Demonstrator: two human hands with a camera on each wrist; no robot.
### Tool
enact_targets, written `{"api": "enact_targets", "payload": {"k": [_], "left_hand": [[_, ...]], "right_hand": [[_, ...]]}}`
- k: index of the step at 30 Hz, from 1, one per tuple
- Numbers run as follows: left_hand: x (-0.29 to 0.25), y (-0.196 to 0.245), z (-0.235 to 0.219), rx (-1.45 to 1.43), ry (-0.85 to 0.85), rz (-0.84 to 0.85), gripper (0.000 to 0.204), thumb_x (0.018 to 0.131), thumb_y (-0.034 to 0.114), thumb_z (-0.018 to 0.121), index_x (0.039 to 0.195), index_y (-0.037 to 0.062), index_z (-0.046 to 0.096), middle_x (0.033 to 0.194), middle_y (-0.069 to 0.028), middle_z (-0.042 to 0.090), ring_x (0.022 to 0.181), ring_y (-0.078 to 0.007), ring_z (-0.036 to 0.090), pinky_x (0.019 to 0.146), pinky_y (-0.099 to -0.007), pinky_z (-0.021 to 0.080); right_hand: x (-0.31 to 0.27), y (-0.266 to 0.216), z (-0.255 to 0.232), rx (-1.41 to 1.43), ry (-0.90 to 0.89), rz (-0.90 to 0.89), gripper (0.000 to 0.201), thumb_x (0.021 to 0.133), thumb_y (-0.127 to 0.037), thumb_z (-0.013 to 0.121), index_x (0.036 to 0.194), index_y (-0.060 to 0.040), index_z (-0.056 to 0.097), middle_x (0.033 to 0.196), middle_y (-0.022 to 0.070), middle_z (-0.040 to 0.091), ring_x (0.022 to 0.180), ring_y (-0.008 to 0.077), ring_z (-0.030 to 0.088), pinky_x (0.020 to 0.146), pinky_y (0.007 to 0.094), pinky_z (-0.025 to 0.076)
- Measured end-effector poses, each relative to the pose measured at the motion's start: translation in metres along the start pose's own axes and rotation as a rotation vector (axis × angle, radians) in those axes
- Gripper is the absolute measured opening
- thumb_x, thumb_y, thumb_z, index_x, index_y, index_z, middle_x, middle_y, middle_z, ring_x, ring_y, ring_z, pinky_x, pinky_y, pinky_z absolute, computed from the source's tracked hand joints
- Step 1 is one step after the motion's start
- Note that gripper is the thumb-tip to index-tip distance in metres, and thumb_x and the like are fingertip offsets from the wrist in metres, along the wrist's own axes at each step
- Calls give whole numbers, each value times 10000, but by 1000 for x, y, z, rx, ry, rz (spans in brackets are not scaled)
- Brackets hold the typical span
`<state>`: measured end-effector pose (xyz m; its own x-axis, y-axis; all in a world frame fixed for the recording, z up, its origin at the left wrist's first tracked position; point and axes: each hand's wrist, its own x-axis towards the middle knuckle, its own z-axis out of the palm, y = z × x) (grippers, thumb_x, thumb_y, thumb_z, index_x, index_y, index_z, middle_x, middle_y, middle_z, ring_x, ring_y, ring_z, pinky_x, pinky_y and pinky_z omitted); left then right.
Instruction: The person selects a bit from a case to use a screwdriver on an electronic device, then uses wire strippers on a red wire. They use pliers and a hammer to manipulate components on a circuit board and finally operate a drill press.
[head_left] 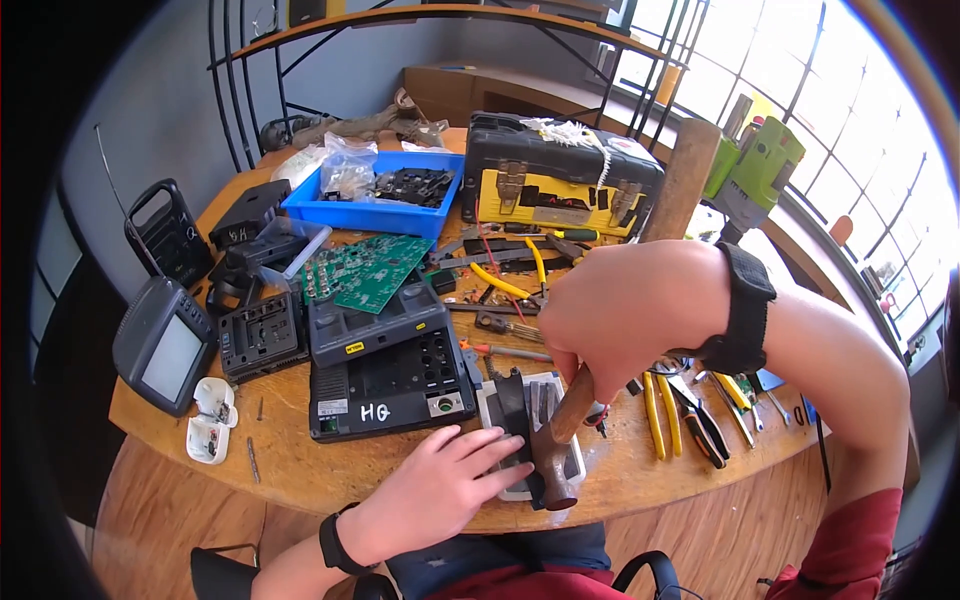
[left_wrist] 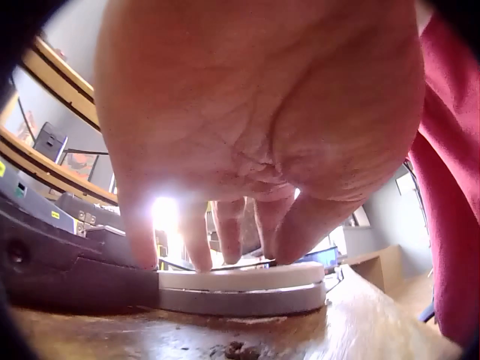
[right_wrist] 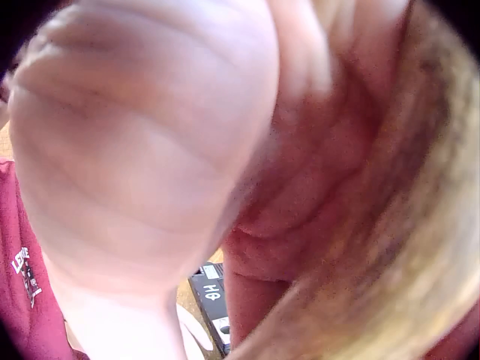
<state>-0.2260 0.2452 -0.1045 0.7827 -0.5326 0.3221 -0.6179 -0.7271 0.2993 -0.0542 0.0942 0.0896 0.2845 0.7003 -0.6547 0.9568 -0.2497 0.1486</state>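
Observation:
My right hand (head_left: 635, 300) grips the wooden handle of a hammer (head_left: 556, 468), and the handle's long end sticks up past the wrist. The hammer's metal head is down over a flat, white-edged panel (head_left: 576, 462) near the table's front edge. A black strip (head_left: 514, 402) lies across that panel. My left hand (head_left: 430, 490) rests its spread fingertips on the strip and panel, just left of the hammer head. In the left wrist view, the left hand's fingers (left_wrist: 196, 251) point down onto the layered white casing (left_wrist: 240, 282). The hammer handle (right_wrist: 405, 225) fills the right wrist view's right side.
A black case marked HQ (head_left: 390, 400) stands left of the panel, with a green circuit board (head_left: 375, 272) behind it. Yellow-handled pliers (head_left: 662, 415) and other tools lie to the right. A blue tray (head_left: 370, 222) and a toolbox (head_left: 560, 175) stand at the back.

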Motion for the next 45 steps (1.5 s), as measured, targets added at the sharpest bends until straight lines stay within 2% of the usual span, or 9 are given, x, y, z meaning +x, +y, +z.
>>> {"api": "enact_targets", "payload": {"k": [4, 10, 13, 17, 21, 25, 29, 37, 45], "left_hand": [[-2, 2, -4, 27, -36, -12, 469, 911, 139, 666, 1379, 144, 644, 1462, -68, 579, 1371, -269, 520, 1102, -474, 424], [-9, -2, -2, -1, -87, -18, 475, 914, 182, 701, 1382, 136, 633, 1477, -74, 569, 1394, -286, 510, 1131, -482, 407], [-8, 2, -2, 18, -62, -26, 508, 913, 191, 704, 1408, 129, 608, 1501, -78, 554, 1396, -288, 509, 1142, -474, 410], [-5, 5, 0, 13, -86, -43, 554, 912, 156, 695, 1454, 205, 586, 1494, -82, 541, 1392, -302, 508, 1121, -470, 427], [-5, 4, 3, 1, -85, -45, 612, 889, 105, 685, 1465, 286, 590, 1477, -101, 535, 1388, -315, 510, 1088, -476, 440], [-5, 6, -6, -33, -80, -71, 476, 829, 70, 693, 1289, 188, 680, 1476, -143, 542, 1399, -341, 505, 1096, -497, 441], [-4, 13, -6, -51, -11, -155, 258, 871, 124, 727, 1123, 104, 675, 1445, -142, 573, 1368, -344, 539, 1120, -515, 439], [-5, 12, -5, 15, -15, -210, 470, 873, 52, 687, 1338, 62, 624, 1404, -101, 630, 1219, -312, 632, 1020, -444, 497], [-12, 13, -7, 111, -93, -216, 618, 802, -30, 657, 1414, 46, 604, 1386, -95, 651, 1061, -295, 662, 892, -387, 533]], "right_hand": [[18, 2, -20, -55, -142, -8, 327, 788, -309, 822, 1055, -121, 818, 861, 68, 773, 826, 277, 744, 741, 382, 583], [24, 37, -15, 485, -336, 14, 361, 1010, -378, 665, 1192, -84, 767, 733, 17, 707, 640, 124, 674, 605, 276, 528], [18, 35, -3, 498, -225, 124, 344, 1011, -348, 663, 1183, -67, 764, 737, 42, 712, 647, 149, 681, 603, 307, 522], [19, 43, 7, 373, 0, -111, 344, 1018, -337, 643, 1117, -29, 761, 747, 82, 707, 627, 195, 659, 622, 334, 527], [19, 24, -8, 422, -168, 2, 382, 1019, -363, 626, 1060, -11, 767, 729, 74, 708, 612, 172, 673, 598, 329, 530], [19, 23, -4, 445, -81, -39, 399, 1024, -361, 611, 1012, 11, 754, 706, 72, 688, 608, 165, 673, 572, 308, 543], [19, 26, 1, 502, -74, -31, 421, 1033, -367, 593, 1002, 26, 740, 724, 81, 697, 596, 171, 669, 571, 305, 545], [15, 34, 17, 494, -67, -52, 391, 1017, -359, 624, 1026, 8, 756, 709, 76, 691, 616, 174, 660, 579, 326, 528], [12, 32, 16, 388, -37, -57, 377, 983, -361, 654, 1017, -5, 774, 706, 86, 701, 647, 219, 658, 633, 356, 525]]}}
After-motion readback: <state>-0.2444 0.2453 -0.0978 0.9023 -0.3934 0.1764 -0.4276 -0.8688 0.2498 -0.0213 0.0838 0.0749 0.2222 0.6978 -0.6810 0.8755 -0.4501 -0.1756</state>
